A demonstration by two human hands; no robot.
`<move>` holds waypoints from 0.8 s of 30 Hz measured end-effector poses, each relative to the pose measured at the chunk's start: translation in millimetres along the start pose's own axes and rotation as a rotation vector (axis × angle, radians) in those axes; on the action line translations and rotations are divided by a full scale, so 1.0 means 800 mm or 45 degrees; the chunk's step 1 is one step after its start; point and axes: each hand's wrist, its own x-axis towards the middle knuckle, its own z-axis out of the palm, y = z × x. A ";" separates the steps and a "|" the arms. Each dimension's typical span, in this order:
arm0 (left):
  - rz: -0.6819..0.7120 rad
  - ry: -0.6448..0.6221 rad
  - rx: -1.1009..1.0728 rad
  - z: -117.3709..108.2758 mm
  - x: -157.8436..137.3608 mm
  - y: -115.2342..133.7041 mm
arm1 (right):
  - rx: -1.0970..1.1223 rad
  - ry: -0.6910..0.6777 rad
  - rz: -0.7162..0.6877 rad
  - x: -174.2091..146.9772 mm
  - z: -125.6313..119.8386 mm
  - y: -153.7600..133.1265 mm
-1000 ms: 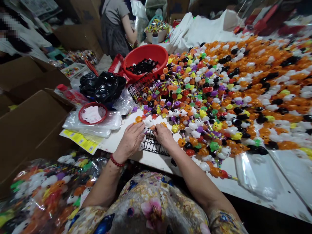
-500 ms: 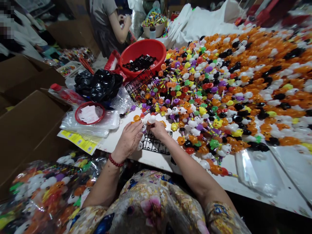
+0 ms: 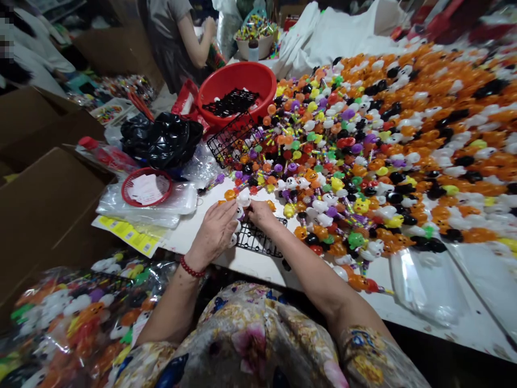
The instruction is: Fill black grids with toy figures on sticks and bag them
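Black grid rack (image 3: 264, 243): lies flat near the front edge of the white table (image 3: 246, 262), partly beneath the right hand (image 3: 262, 214). White figures (image 3: 243, 198) are grouped at its left end. Left hand (image 3: 217, 229): fingers extended, held together against these figures — any grip is hidden. Right hand: fingers bent, tips at the uppermost white figure; whether it is grasped cannot be told. Multicoloured figure pile (image 3: 363, 178): right of and beyond the rack. Red basin (image 3: 238, 73): farther back, containing black grids (image 3: 230, 103). Small red basket (image 3: 126, 187): left, holding papers (image 3: 147, 188).
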 end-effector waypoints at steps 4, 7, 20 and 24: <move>0.055 0.110 0.049 -0.006 0.003 0.006 | -0.081 -0.019 -0.009 -0.003 -0.005 -0.012; 0.190 0.290 0.059 -0.022 -0.002 0.029 | -0.152 -0.004 -0.012 -0.013 -0.017 -0.018; 0.266 0.086 0.076 0.091 -0.069 0.071 | -0.802 0.329 0.301 -0.058 -0.086 0.026; 0.084 0.214 0.109 0.117 -0.092 0.056 | -0.650 0.366 0.350 -0.053 -0.087 0.016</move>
